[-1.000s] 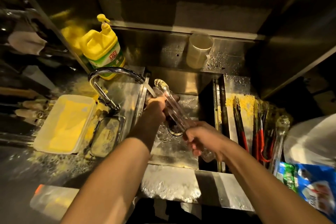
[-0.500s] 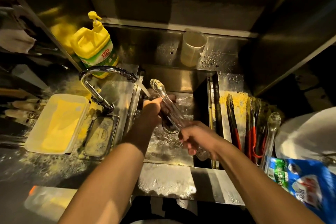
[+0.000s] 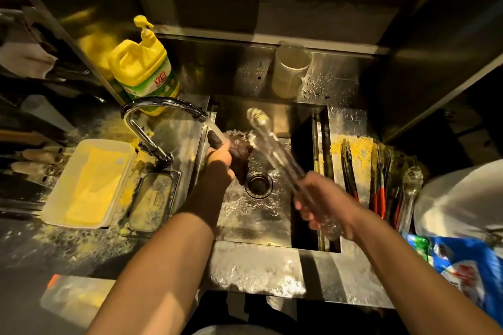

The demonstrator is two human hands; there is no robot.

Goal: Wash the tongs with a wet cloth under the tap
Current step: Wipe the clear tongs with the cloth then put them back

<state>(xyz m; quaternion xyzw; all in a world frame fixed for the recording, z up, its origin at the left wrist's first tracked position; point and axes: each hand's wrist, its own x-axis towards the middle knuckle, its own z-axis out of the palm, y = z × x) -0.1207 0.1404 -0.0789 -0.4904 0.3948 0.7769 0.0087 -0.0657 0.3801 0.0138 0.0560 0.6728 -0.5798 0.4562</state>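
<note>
Cloth (image 3: 239, 156) has come off the tongs (image 3: 275, 155) since 0.5 s ago and now sits apart, under the tap (image 3: 163, 106) stream. Left hand (image 3: 220, 160) is wrapped round the dark cloth. Right hand (image 3: 321, 201) is clenched on the handle end of the clear tongs, tips angled up over the sink (image 3: 255, 228). Around: yellow soap bottle (image 3: 144, 68) behind the tap, white tray (image 3: 87, 182) on the left of the bench (image 3: 258, 272), cup (image 3: 290, 71) behind the sink, red-handled tongs (image 3: 378, 182) on the right.
</note>
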